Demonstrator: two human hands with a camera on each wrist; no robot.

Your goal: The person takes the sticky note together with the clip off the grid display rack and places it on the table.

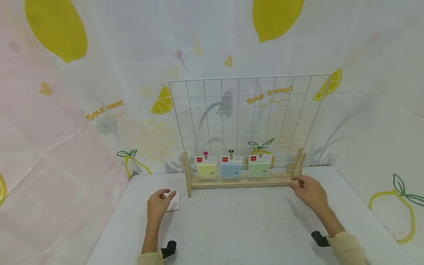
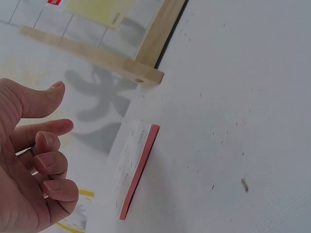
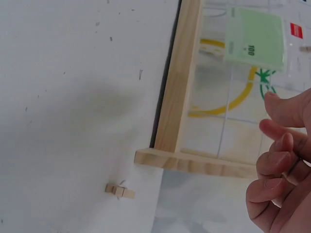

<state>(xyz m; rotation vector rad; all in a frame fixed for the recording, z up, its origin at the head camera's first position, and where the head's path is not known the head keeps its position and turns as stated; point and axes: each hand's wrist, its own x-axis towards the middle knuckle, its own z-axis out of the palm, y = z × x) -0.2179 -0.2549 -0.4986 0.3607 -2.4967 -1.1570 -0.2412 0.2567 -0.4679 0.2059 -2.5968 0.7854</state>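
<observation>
My left hand hovers with thumb and index finger apart, the other fingers loosely curled. Below it a sticky note pad lies on the table, pale printed side up, with a pink edge; the hand partly hides it in the head view. At the rack's right foot, my right hand holds nothing, its thumb and index fingertip separated. A small wooden clothespin lies on the table near that foot in the right wrist view. Yellow, blue and green note packs hang on the white wire grid.
A wooden base holds the grid upright at the back of the white table. Clothespins with a pink top and a black top are clipped above two packs. A lemon-print cloth hangs behind.
</observation>
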